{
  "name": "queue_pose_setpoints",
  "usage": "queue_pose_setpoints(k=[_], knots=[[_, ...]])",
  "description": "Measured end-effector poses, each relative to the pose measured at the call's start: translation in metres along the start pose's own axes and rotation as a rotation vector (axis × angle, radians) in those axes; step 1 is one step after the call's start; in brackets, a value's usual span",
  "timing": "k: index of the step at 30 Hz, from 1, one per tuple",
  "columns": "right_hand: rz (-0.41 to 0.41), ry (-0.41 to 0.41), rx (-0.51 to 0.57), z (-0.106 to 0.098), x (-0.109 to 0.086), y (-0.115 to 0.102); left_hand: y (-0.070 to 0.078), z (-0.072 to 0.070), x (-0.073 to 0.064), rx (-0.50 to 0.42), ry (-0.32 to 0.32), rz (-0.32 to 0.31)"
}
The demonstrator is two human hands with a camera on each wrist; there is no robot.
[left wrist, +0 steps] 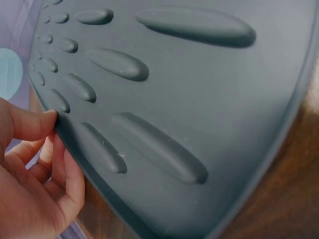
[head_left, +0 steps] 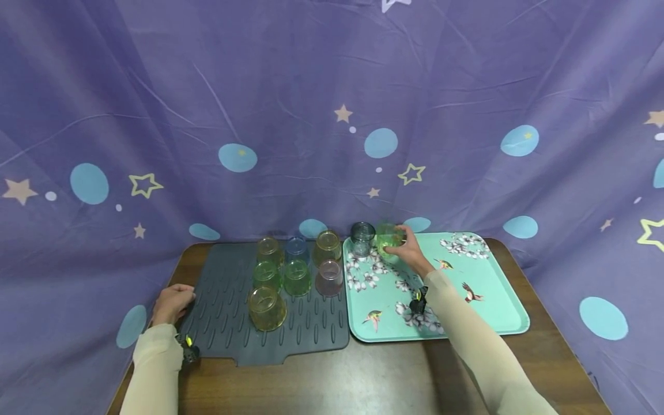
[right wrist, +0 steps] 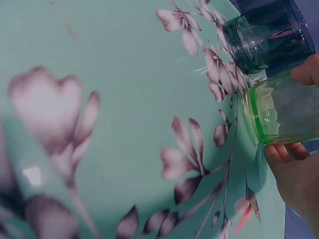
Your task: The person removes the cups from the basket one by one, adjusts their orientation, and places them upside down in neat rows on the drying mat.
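Note:
My right hand point(head_left: 410, 252) grips a clear green glass point(head_left: 387, 237) upright at the back left of the green flowered tray point(head_left: 498, 288). In the right wrist view, thumb and fingers lie on opposite sides of the green glass point(right wrist: 286, 112), its base close over the tray. A dark grey-blue glass point(head_left: 362, 237) stands upright just to its left. My left hand point(head_left: 173, 302) is at the left edge of the dark ribbed drying mat point(head_left: 223, 288). Seen from the left wrist, the thumb point(left wrist: 37, 124) lies on the mat's rim with curled fingers below, pinching it.
Several tinted glasses stand upside down on the mat's right half, among them a large amber glass point(head_left: 267, 309) in front, a pink glass point(head_left: 329, 279) and a blue glass point(head_left: 297, 249). The wooden table point(head_left: 363, 380) shows in front. A purple curtain point(head_left: 290, 104) hangs behind.

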State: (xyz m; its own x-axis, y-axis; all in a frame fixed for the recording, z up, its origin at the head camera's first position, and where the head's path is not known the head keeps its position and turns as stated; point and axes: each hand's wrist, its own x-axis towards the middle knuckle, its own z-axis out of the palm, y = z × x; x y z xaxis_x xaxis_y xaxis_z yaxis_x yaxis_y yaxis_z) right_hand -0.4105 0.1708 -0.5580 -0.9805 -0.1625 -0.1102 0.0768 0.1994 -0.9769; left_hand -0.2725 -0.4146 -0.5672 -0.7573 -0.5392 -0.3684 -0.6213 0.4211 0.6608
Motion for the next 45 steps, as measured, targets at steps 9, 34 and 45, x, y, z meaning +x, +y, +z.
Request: queue_pose_setpoints(k=[9, 34, 45], knots=[[-0.084, -0.004, -0.034, -0.01, -0.018, 0.016, -0.003, -0.002, -0.001, 0.005, -0.004, 0.04], [-0.5, -0.217, -0.345, 0.007, -0.081, -0.08, 0.001, -0.003, -0.001, -0.006, -0.032, 0.021], [-0.706, -0.333, -0.817, 0.035, -0.09, -0.116, 0.0, -0.002, 0.003, -0.018, -0.031, 0.008]])
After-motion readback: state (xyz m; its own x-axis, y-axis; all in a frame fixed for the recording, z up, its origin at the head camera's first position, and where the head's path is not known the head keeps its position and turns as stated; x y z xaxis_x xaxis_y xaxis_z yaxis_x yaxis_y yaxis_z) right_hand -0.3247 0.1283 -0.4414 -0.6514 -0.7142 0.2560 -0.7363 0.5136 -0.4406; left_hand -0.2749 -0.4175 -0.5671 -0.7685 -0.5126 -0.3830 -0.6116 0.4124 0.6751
